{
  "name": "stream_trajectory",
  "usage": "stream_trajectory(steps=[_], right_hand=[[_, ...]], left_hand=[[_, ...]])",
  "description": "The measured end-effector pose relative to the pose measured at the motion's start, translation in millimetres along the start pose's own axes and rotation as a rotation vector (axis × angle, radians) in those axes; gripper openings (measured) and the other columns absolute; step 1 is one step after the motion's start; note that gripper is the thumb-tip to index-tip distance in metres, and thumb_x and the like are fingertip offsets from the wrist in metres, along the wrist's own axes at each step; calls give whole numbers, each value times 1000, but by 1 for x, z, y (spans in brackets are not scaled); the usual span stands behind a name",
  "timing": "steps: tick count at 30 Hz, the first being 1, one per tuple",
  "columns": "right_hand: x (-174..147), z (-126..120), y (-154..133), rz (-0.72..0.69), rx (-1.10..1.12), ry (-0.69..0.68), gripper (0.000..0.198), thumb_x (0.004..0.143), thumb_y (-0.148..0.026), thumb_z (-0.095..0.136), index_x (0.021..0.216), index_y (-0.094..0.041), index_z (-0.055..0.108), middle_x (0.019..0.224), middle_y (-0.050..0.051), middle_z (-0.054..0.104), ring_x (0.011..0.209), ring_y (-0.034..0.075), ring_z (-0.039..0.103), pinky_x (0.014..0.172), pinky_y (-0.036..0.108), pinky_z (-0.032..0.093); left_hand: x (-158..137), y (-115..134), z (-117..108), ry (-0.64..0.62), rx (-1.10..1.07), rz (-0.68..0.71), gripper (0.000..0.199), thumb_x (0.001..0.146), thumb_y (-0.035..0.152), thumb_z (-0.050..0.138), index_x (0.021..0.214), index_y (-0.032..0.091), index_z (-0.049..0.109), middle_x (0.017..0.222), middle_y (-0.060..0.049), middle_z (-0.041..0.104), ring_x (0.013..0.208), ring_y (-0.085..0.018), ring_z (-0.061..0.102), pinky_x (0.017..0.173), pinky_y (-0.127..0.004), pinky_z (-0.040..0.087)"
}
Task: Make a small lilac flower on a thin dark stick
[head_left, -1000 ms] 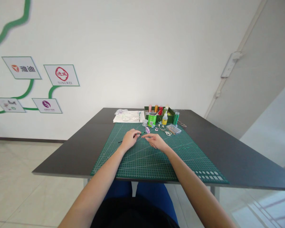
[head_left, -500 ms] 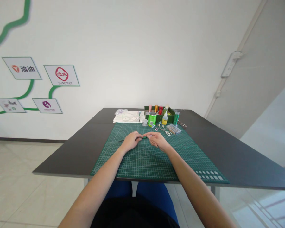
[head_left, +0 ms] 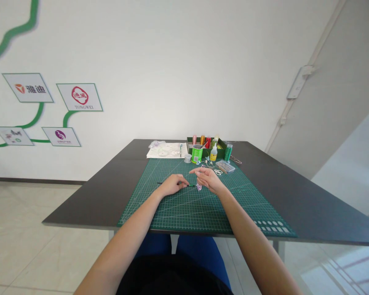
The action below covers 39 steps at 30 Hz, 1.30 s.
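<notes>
My left hand rests low over the green cutting mat, fingers closed round a thin dark stick. Beyond its fingertips the stick's green section shows, and a small pale purple flower sits at that end. My right hand hovers just right of and above the flower. Its index finger points left while thumb and other fingers are curled together. Whatever they pinch is too small to make out. White-handled scissors lie behind the right hand, partly covered by it.
At the back stand a green box of thread spools, a bright green can, a glue bottle and a green tube. A clear case lies in front of them. White sheets are at the back left.
My right hand has moved slightly up and right, away from the left fingertips. My left hand has shifted a little right and nearer, and the purple flower now shows.
</notes>
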State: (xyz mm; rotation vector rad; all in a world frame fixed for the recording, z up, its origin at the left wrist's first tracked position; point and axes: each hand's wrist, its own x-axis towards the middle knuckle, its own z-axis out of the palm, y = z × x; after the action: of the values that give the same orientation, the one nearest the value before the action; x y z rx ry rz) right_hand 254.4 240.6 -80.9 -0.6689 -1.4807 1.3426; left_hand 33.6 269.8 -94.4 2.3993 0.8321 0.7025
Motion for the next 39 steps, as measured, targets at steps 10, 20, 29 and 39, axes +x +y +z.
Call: stream_trajectory(steps=[10, 20, 29, 39], right_hand=[[2, -1, 1, -37, 30, 79, 40, 83, -47, 77, 104, -13, 73, 36, -14, 32, 36, 6, 19, 47, 27, 16], [9, -8, 16, 10, -130, 197, 50, 79, -54, 74, 107, -12, 73, 38, -13, 32, 37, 7, 22, 45, 26, 17], [9, -12, 22, 68, -246, 245, 58, 79, -56, 72, 115, -12, 73, 44, -11, 32, 42, 9, 25, 46, 25, 15], [9, -17, 30, 18, -390, 196, 43, 82, -49, 69, 103, -12, 77, 45, -7, 42, 42, 9, 31, 44, 25, 23]], left_hand=[[3, -3, 3, -176, -255, 25, 16, 83, 27, 77, 96, 19, 83, 86, -5, 71, 70, -14, 59, 65, -24, 43], [2, 7, -3, -257, -389, -21, 24, 82, 35, 79, 99, 18, 82, 89, -5, 72, 55, -8, 51, 56, -22, 40], [1, 11, -5, -185, -513, -63, 31, 78, 40, 82, 97, 16, 81, 86, -5, 70, 56, -8, 52, 55, -22, 43], [3, 8, -6, -13, -622, -57, 34, 78, 43, 81, 96, 14, 79, 74, -2, 66, 55, -8, 51, 55, -23, 41]])
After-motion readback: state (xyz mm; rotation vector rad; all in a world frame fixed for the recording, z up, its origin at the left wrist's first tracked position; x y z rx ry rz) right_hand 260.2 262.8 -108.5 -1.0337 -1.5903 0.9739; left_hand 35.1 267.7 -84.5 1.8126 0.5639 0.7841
